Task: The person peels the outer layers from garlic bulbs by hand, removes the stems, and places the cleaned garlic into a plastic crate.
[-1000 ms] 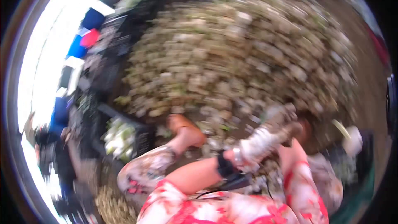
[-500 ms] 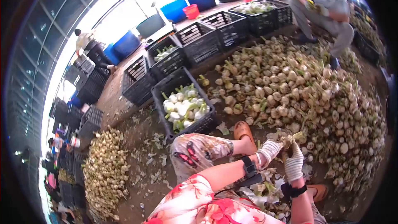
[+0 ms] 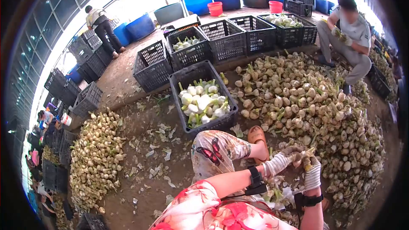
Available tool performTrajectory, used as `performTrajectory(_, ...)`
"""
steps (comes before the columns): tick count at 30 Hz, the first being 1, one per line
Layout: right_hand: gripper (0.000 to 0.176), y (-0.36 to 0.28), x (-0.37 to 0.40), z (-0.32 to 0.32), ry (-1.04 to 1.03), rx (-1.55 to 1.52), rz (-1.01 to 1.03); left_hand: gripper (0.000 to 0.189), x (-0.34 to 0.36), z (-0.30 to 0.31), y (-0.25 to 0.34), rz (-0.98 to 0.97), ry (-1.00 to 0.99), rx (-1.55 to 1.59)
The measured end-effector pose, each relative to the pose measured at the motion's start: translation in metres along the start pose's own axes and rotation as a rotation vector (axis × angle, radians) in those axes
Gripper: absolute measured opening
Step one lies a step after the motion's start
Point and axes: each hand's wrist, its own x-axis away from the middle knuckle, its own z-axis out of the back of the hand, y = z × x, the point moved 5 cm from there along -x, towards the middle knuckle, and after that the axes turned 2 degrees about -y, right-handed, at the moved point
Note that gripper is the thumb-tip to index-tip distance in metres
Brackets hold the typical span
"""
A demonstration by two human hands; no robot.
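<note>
1. Still gripping what looks like a garlic bulb [image 3: 310, 151] between left hand [image 3: 288, 159] and right hand [image 3: 312, 171], with fingers bent around it.
2. Mostly hidden by gloves [image 3: 313, 179], but held above loose peelings [image 3: 286, 198], beside the big garlic heap [image 3: 345, 145] on the right.
3. Now sharp, not blurry like a second ago, showing a black crate [image 3: 223, 121] of white bulbs [image 3: 200, 102] farther left.
4. Probably at the same step as before.

White round bulbs [image 3: 202, 102] sit in that rectangular black plastic crate [image 3: 219, 121], left of the broad brownish bulb heap [image 3: 306, 106].
</note>
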Motion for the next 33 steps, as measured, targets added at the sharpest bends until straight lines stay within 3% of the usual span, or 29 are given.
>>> performTrajectory(8,0.019,-0.018,0.023,-0.008,-0.031,-0.204,-0.114,0.027,0.013,-0.016,0.013,0.240,0.007,0.243)
performTrajectory(12,0.020,-0.025,0.027,-0.014,-0.052,-0.300,-0.058,0.027,0.007,-0.013,0.004,0.190,-0.033,0.219)
performTrajectory(15,0.023,-0.007,0.025,0.003,-0.149,-0.383,-0.040,0.028,0.013,-0.020,0.022,0.252,0.058,0.470)
performTrajectory(18,0.026,-0.010,0.023,0.002,-0.027,-0.202,-0.099,0.027,0.001,-0.007,0.009,0.020,0.007,-0.106)
performTrajectory(20,0.024,-0.006,0.021,0.006,0.066,0.000,-0.155,0.029,0.010,-0.015,0.018,-0.063,-0.004,-0.267)
performTrajectory(23,0.019,-0.032,0.035,-0.016,-0.033,-0.165,-0.294,0.032,0.010,-0.017,0.009,-0.306,-0.088,-0.405)
performTrajectory(25,0.018,-0.019,0.033,-0.009,-0.074,-0.145,-0.262,0.034,0.003,-0.012,-0.017,0.110,-0.072,0.307)
performTrajectory(28,0.017,-0.018,0.040,-0.018,-0.081,-0.273,-0.210,0.044,0.004,-0.014,0.001,-0.315,-0.149,-0.707)
performTrajectory(29,0.016,-0.020,0.042,-0.019,-0.075,-0.296,-0.196,0.048,0.007,-0.023,0.016,-0.365,-0.165,-0.656)
performTrajectory(31,0.013,-0.014,0.040,-0.018,0.021,-0.369,-0.204,0.061,0.015,-0.037,0.040,-0.133,-0.111,-0.767)
performTrajectory(32,0.012,-0.018,0.030,-0.027,-0.049,-0.332,-0.155,0.058,0.006,-0.019,0.007,-0.087,-0.224,-0.126)
performTrajectory(33,0.011,-0.022,0.043,-0.014,-0.015,-0.293,-0.137,0.054,0.012,-0.031,0.018,0.036,-0.096,0.022)
